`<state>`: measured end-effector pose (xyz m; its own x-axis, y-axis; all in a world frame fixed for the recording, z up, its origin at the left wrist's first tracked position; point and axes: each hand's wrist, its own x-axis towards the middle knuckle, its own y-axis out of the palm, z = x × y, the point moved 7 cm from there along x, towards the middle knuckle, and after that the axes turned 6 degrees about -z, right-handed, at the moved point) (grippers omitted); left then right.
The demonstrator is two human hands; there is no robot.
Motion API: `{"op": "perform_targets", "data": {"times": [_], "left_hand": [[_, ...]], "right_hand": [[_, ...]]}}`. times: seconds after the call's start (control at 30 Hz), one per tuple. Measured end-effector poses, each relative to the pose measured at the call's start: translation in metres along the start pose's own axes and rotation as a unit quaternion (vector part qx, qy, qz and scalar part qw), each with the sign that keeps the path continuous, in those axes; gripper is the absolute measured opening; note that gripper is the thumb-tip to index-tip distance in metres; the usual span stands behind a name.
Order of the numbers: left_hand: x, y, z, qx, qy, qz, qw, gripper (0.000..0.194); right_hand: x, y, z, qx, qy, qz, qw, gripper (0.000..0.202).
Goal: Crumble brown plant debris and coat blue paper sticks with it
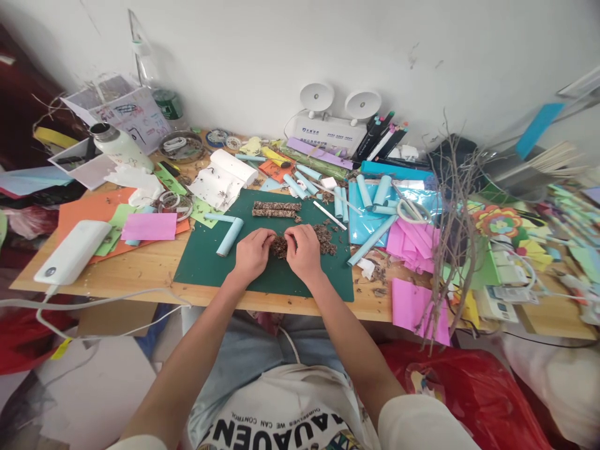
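My left hand [254, 253] and my right hand [304, 251] meet over a green cutting mat [206, 262], fingers pinched together. Between and under their fingertips lies brown crumbly plant material [280, 246]; what exactly each pinch holds is hidden. More of the brown bits [325, 240] are heaped just right of my right hand. Beyond the hands, two short rolls coated in brown bits [275, 209] rest side by side on the mat. Left of my left hand lies a light blue paper tube [230, 237] with a narrow strip.
Several light blue tubes [372, 239] and pink paper [415, 244] lie at the right, beside upright dry twigs [452, 212]. A white power bank [72, 252] with a cable sits at the left. Behind stand an emergency light [332, 131] and a bottle [122, 149].
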<state>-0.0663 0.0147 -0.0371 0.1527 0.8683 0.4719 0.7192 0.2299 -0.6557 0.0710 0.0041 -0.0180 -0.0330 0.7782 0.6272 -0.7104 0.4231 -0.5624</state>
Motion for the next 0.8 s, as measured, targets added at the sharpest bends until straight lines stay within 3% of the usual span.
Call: {"op": "perform_targets", "data": {"times": [0.2, 0.37, 0.53, 0.67, 0.8], "left_hand": [[0.001, 0.001, -0.005, 0.015, 0.030, 0.014, 0.999, 0.029], [0.001, 0.001, -0.009, 0.002, 0.047, 0.008, 0.999, 0.019], [-0.002, 0.003, -0.005, -0.041, 0.045, -0.013, 0.998, 0.024], [-0.006, 0.008, 0.000, -0.059, 0.044, 0.003, 0.997, 0.031], [-0.010, 0.011, 0.000, -0.022, 0.071, 0.023, 0.997, 0.040]], "right_hand": [[-0.001, -0.001, 0.000, 0.000, 0.001, 0.010, 1.000, 0.014], [-0.001, 0.000, 0.003, -0.025, 0.005, 0.027, 0.999, 0.015], [-0.002, -0.002, 0.005, -0.007, 0.000, 0.017, 1.000, 0.016], [-0.003, 0.000, 0.010, 0.030, -0.026, 0.026, 0.999, 0.025], [-0.004, 0.003, 0.013, 0.044, -0.044, 0.032, 0.998, 0.021]]}}
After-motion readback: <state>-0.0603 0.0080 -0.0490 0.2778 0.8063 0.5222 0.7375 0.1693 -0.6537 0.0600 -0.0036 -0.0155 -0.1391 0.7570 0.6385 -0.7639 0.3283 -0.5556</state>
